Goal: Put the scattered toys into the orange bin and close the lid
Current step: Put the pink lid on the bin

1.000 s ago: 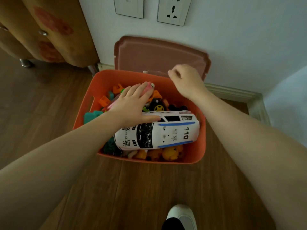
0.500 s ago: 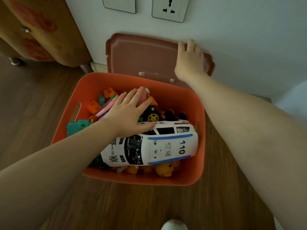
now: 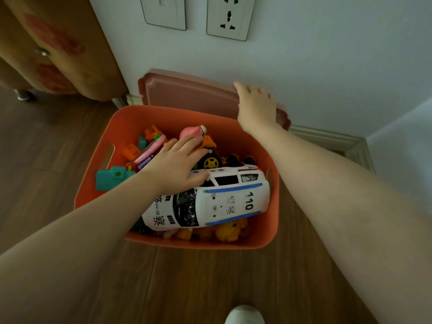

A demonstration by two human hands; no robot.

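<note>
- Against the pale wall, seen from the head camera, the orange plastic bin [image 3: 131, 127] sits on the brown wood-plank floor [image 3: 210, 284]; its walls are smooth, its corners rounded, and a slot handle is cut into its left wall.
- Behind the bin, the dull reddish-brown plastic lid [image 3: 187, 94] stands on edge and leans on the wall, its flat face with a raised border turned toward the camera and its long axis running left to right.
- The right hand [image 3: 256, 106] rests on the lid's upper right edge, fingers over the top; whether they curl round the edge cannot be told.
- The left hand [image 3: 174, 166] lies flat on the heaped toys, fingers straight and spread, thumb touching the roof of the white plastic toy police car [image 3: 224, 202].
- The car lies on top of the heap, toward the bin's near wall, its long axis running left to right and tilted a little; blue stripes, black windows and "110" mark its glossy shell.
- A teal plastic toy camera [image 3: 112, 177] lies by the left wall, touching the left wrist.
- A pink rounded figure [image 3: 190, 133] and a black wheel with a yellow hub [image 3: 210, 162] sit just beyond the fingertips.
- Yellow-orange rubbery toys [image 3: 228, 230] lie under the car at the near wall.
- A white wall socket [image 3: 230, 17] is mounted above the lid.
</note>
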